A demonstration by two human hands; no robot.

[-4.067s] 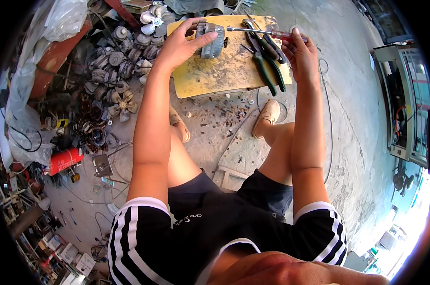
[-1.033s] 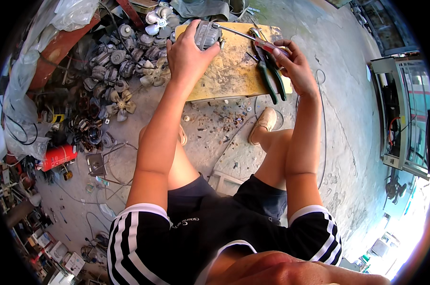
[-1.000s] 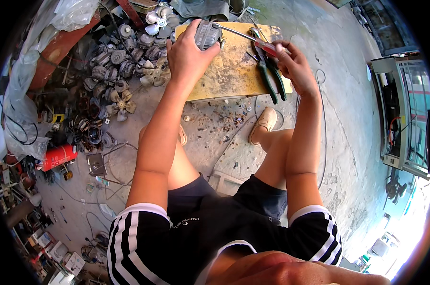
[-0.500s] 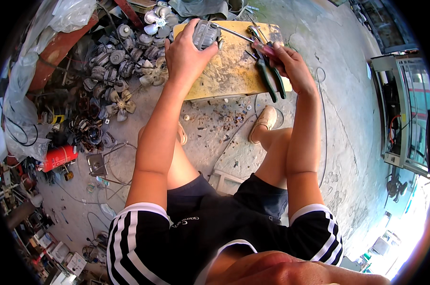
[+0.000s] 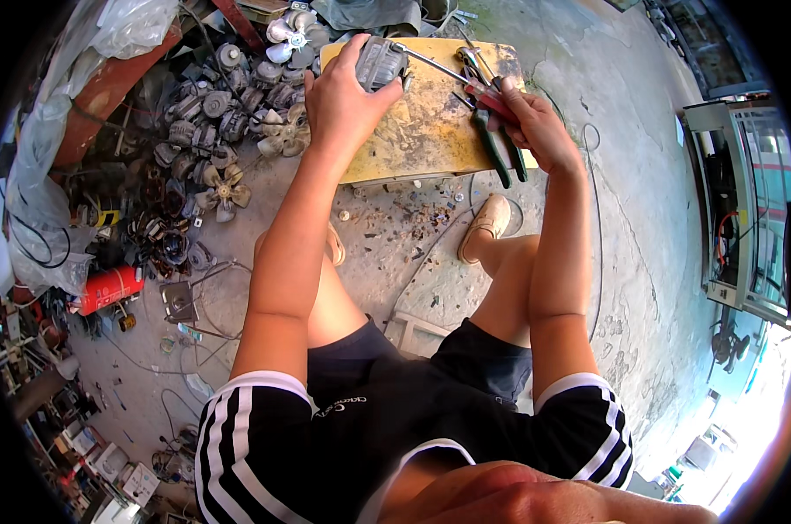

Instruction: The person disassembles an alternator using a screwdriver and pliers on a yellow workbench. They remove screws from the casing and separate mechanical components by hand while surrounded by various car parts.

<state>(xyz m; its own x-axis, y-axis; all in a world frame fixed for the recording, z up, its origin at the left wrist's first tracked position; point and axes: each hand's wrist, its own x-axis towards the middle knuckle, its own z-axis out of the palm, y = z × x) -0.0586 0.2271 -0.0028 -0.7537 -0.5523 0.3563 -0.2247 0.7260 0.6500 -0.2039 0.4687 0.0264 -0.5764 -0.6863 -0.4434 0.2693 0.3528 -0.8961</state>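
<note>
My left hand (image 5: 347,100) is wrapped round a small grey electric motor (image 5: 380,66) at the far left of the yellow worktop (image 5: 421,140). In my right hand (image 5: 535,127) is a nut driver with a red handle (image 5: 493,99). Its long metal shaft (image 5: 435,64) slants left, and its tip touches the motor's right side. Beneath and beside the right hand lie pliers with dark green handles (image 5: 490,144), partly hidden by the fingers. Another slim tool (image 5: 468,39) rests at the worktop's far edge.
Many old motors (image 5: 216,105) and fan blades (image 5: 225,190) are heaped on the floor at left. A red container (image 5: 111,290) sits nearer. Small scraps (image 5: 421,214) litter the floor before the worktop, and a cable (image 5: 596,236) trails at right. A glass-sided cabinet (image 5: 753,201) stands far right.
The red handle has turned a little in my right hand, and its fingers have shifted. My left hand and the motor have stayed in place.
</note>
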